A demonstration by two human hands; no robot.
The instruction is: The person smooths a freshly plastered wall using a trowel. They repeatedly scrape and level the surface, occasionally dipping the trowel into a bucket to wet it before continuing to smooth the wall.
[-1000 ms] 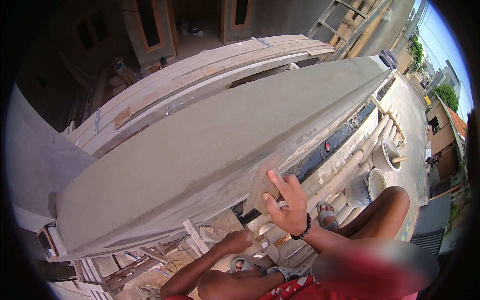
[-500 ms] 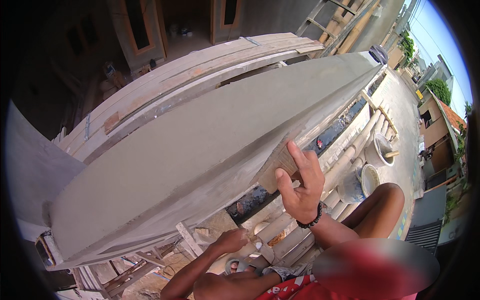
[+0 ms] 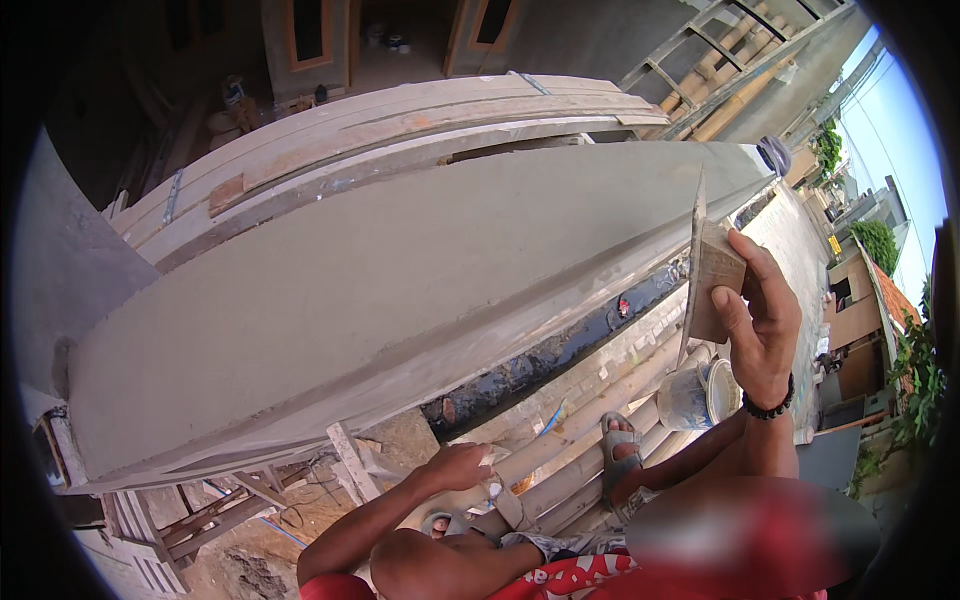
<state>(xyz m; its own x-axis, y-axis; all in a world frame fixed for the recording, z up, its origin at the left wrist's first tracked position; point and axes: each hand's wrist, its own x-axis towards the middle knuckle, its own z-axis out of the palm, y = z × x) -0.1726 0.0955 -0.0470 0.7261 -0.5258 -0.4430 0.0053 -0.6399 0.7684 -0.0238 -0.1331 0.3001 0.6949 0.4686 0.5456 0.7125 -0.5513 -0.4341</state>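
Observation:
My right hand (image 3: 766, 325) grips the block-shaped handle of a plastering float (image 3: 718, 270). Its thin plate is turned on edge and stands apart from the wall, out over the street side. A long low wall (image 3: 350, 270) coated in smooth grey plaster runs from the near left to the far right. Lower down, my left hand (image 3: 458, 467) has its fingers curled in front of my knee. A small pale bit shows at those fingertips, too little to name.
Beneath the wall runs a dark ditch (image 3: 530, 370), with bamboo poles (image 3: 580, 445) beside it. A plaster-smeared bucket (image 3: 690, 398) stands near my sandalled foot (image 3: 620, 455). Wooden planks (image 3: 420, 115) lie behind the wall. A ladder (image 3: 715, 45) leans at the back right.
My right hand has lifted the float away from the wall's side face, up and to the right. My left hand stays low with little change. The view has shifted, bringing my sandalled foot into sight.

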